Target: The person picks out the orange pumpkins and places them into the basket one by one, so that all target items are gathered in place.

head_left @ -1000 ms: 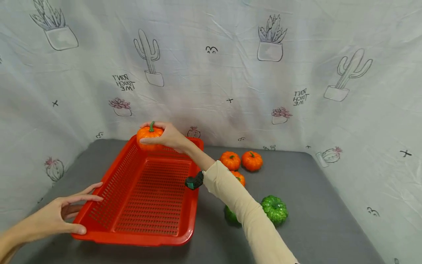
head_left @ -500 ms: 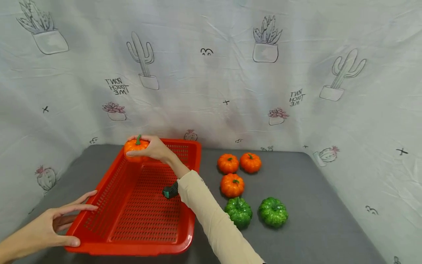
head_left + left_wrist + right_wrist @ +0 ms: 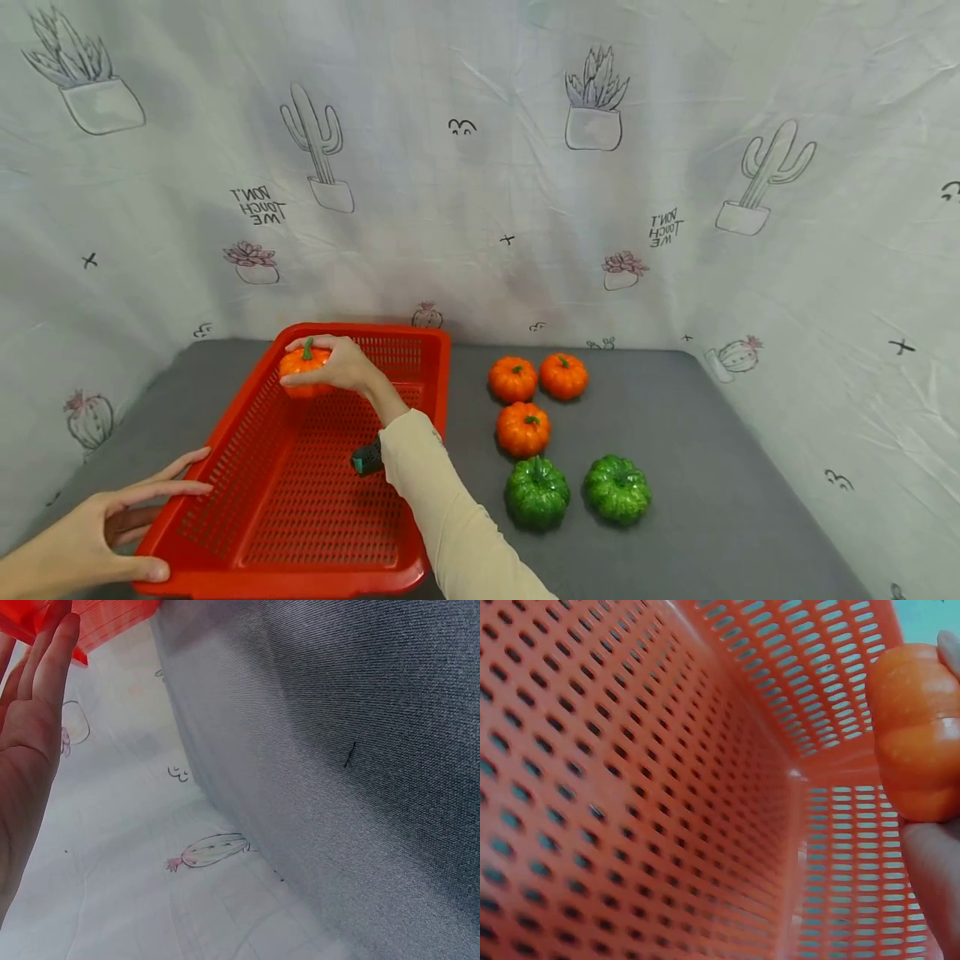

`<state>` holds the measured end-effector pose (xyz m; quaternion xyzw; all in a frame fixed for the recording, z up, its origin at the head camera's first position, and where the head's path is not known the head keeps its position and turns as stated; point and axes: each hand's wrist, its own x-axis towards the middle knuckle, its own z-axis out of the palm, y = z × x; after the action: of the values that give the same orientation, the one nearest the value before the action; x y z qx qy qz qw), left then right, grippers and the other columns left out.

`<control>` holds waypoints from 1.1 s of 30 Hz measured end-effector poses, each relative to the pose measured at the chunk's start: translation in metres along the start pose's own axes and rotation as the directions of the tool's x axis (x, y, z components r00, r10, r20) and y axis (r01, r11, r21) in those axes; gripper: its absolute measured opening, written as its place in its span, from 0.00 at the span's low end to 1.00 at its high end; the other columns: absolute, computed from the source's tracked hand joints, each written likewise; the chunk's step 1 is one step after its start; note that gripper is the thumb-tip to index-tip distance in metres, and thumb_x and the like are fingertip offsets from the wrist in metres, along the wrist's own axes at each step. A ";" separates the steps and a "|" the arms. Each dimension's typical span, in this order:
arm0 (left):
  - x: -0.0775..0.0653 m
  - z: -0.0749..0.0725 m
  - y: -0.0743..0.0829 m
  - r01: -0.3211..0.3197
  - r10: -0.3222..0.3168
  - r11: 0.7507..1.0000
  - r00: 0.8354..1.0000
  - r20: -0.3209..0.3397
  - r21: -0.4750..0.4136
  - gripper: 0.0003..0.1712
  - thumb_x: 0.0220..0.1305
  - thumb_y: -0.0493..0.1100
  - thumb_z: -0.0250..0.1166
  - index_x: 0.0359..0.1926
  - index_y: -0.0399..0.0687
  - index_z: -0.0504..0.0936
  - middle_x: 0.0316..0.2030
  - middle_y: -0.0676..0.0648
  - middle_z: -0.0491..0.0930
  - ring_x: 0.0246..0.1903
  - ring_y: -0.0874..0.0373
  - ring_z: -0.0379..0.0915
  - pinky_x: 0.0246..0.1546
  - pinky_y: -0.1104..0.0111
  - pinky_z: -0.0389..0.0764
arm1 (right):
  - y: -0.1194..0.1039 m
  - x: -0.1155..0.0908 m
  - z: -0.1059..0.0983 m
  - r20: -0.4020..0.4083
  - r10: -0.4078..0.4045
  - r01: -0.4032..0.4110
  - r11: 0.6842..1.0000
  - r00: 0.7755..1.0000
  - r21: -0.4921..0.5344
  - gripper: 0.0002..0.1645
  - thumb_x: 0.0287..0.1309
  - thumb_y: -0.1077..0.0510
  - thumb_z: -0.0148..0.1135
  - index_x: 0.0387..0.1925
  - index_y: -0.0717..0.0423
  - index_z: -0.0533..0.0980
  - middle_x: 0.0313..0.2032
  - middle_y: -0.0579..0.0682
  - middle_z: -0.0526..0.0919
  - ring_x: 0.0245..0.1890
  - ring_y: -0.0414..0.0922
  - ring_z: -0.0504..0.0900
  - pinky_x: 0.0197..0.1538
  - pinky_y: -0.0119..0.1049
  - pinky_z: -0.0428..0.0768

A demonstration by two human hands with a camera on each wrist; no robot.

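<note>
In the head view, my right hand (image 3: 345, 364) grips an orange mini pumpkin (image 3: 297, 367) with a green stem, thumb in front and fingers behind. It is inside the far left corner of a red plastic basket (image 3: 444, 379) with slotted walls. The right wrist view has the orange pumpkin (image 3: 915, 731) beside the basket's perforated wall (image 3: 630, 772), my thumb and fingers at its two ends. My left hand (image 3: 93, 533) holds the basket's near left corner, thumb on the front rim and fingers along the left side. Its fingers (image 3: 54, 664) meet red plastic in the left wrist view.
Right of the basket, three orange pumpkins (image 3: 523, 430) sit on the grey tabletop (image 3: 705, 467). Nearer stand a dark green pumpkin (image 3: 537, 493) and a lighter green pumpkin (image 3: 617, 490). A white cactus-print cloth (image 3: 480, 183) surrounds the table behind and at the sides.
The right hand has moved left and down with its pumpkin, from above the basket's back rim into the far left corner. The left hand keeps its hold; the head view has shifted slightly.
</note>
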<state>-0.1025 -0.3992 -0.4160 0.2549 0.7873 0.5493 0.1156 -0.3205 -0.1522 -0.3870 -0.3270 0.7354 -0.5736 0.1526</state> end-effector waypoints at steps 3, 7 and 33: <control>0.000 -0.003 0.000 -0.009 0.009 1.000 1.000 0.020 -0.005 0.35 0.59 0.18 0.56 0.67 0.34 0.62 0.70 0.74 0.46 0.60 0.77 0.61 0.44 0.68 0.81 | 0.006 -0.001 0.007 -0.024 0.030 -0.029 0.999 0.999 0.043 0.21 0.46 0.61 0.75 0.45 0.50 0.81 0.34 0.37 0.80 0.30 0.35 0.77 0.36 0.26 0.79; -0.002 -0.003 -0.002 -0.014 0.014 0.997 1.000 -0.005 0.071 0.36 0.57 0.18 0.58 0.67 0.35 0.63 0.71 0.72 0.45 0.62 0.81 0.55 0.46 0.71 0.80 | 0.014 -0.002 0.012 -0.044 0.063 -0.060 0.995 0.997 0.082 0.20 0.45 0.61 0.76 0.44 0.49 0.82 0.34 0.36 0.81 0.30 0.35 0.76 0.36 0.27 0.78; -0.001 -0.010 -0.008 0.271 -0.220 0.875 0.961 0.170 -0.400 0.31 0.70 0.29 0.47 0.72 0.47 0.56 0.66 0.81 0.43 0.61 0.67 0.66 0.51 0.51 0.77 | 0.036 -0.010 0.014 -0.027 0.164 -0.153 0.960 0.986 0.235 0.23 0.49 0.66 0.72 0.49 0.56 0.80 0.35 0.38 0.81 0.33 0.33 0.77 0.40 0.26 0.77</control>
<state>-0.1083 -0.4100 -0.4196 0.1543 0.6683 0.6703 0.2832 -0.3152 -0.1515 -0.4265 -0.2335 0.6906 -0.6489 0.2181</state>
